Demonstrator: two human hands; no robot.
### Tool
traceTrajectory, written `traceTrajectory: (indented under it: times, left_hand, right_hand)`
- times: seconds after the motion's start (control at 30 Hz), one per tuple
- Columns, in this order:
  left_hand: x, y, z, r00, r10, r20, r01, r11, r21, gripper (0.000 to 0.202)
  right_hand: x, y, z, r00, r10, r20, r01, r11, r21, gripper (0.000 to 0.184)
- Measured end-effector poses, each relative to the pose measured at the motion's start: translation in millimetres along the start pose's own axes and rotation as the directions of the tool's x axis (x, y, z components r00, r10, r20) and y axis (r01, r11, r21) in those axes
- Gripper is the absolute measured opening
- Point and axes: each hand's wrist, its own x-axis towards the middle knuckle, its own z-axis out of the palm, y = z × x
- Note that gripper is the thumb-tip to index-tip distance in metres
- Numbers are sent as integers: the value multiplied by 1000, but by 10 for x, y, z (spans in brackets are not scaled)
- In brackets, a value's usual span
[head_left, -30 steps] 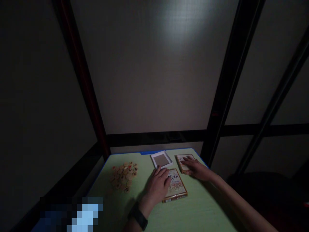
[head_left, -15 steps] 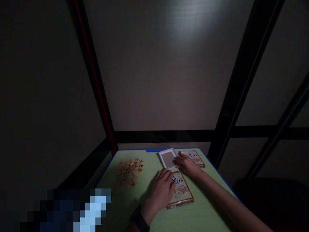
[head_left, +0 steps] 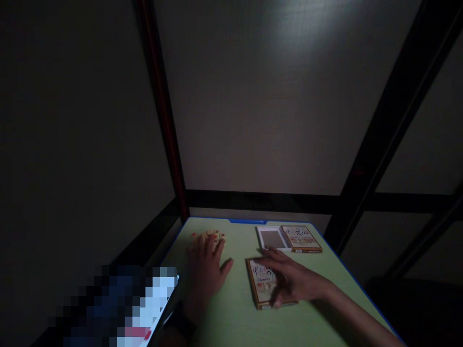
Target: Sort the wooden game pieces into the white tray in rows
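My left hand (head_left: 208, 267) lies with fingers spread over a pile of round wooden Chinese chess pieces (head_left: 217, 234), hiding most of them. Across the right part of a flat printed box (head_left: 261, 281) reaches my right hand (head_left: 285, 277). Its fingers are apart, with the thumb near the box's front edge; whether it presses on the box I cannot tell. Farther back, an open white box tray (head_left: 272, 237) sits beside a second printed box (head_left: 303, 237) of the same kind.
All this stands on a pale green table (head_left: 231, 323) with a blue edge. Grey wall panels (head_left: 260, 120) with dark frames rise behind it. A pixelated patch covers the lower left of the view.
My left hand has gone from the near box to the chess pieces. My right hand has come back from the tray to the near box. The tray now sits straighter beside the far box.
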Motion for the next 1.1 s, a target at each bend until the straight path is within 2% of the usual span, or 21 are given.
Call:
traceTrajectory:
  times: [0.07, 0.17, 0.43, 0.63, 0.77, 0.9, 1.0, 1.1]
  left_hand:
    - [4, -100, 44, 997, -76, 30, 74, 996, 40, 62]
    - [44, -149, 125, 984, -146, 103, 142, 989, 45, 65]
    - [340, -130, 263, 982, -167, 88, 164, 986, 43, 56]
    - [465, -169, 266, 987, -140, 84, 141, 990, 1, 54]
    - [463, -167, 253, 993, -117, -3, 117, 993, -12, 54]
    - [405, -101, 190, 996, -47, -76, 43, 998, -54, 50]
    - [313, -32, 172, 998, -11, -68, 0, 988, -154, 50]
    - [203, 36, 191, 1000, 20, -3, -20, 958, -287, 52]
  right_hand:
    - [4, -84, 57, 997, 26, 77, -25, 1000, -18, 111]
    - [-1, -111, 101, 996, 46, 82, -43, 998, -37, 110]
    - [-29, -55, 251, 998, 51, 48, -49, 998, -42, 115]
    - [-43, -48, 381, 1000, 17, -18, -19, 996, -93, 112]
    - [-26, -61, 483, 990, -3, -139, -12, 994, -107, 111]
    - [36, -147, 591, 984, 0, -180, -22, 993, -119, 112]
    - [84, -230, 678, 978, -54, -200, 29, 992, -123, 111]
    - [96, -306, 698, 964, -110, -244, 84, 990, -112, 109]
